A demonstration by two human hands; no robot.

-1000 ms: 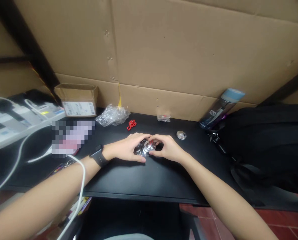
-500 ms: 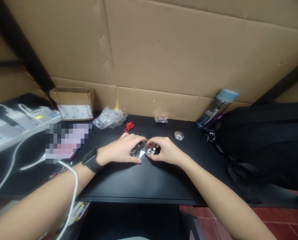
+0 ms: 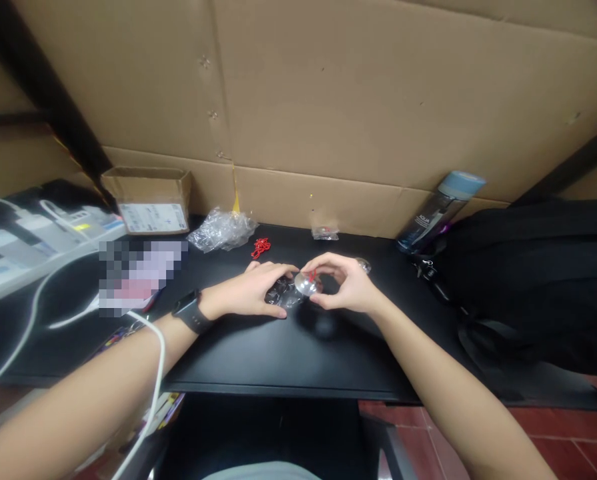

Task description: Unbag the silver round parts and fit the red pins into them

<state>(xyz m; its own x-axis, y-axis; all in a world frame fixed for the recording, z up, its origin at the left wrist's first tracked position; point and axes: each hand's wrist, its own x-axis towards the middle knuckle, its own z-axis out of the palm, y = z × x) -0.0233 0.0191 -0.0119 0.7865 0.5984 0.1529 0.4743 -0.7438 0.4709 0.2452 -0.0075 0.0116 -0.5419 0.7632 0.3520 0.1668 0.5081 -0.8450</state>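
My right hand (image 3: 345, 283) pinches a shiny silver dome-shaped disc (image 3: 306, 285) by its edge, slightly above the table. Red cord (image 3: 312, 273) shows at the disc's upper side, by the fingers. Just to the left, my left hand (image 3: 261, 290) is closed round a crinkled clear plastic bag (image 3: 289, 293), thumb at the near side and fingers at the far side. What the bag contains, if anything, I cannot make out. A second shiny round piece (image 3: 363, 265) lies behind my right hand, partly hidden by it. Beyond my left hand is a small heap of red cord loops (image 3: 261, 248).
Crumpled clear plastic (image 3: 223, 230) and an open cardboard box (image 3: 153, 207) stand at the back left. A small packet (image 3: 325, 233) lies by the cardboard wall. A bottle (image 3: 441, 210) leans near a black bag (image 3: 523, 287) at right. A white cable (image 3: 158, 360) crosses my left forearm.
My right hand has lifted the shiny disc up and away from the plastic bag, turning its bright face into view. My left hand stays on the bag. The camera view has shifted slightly.
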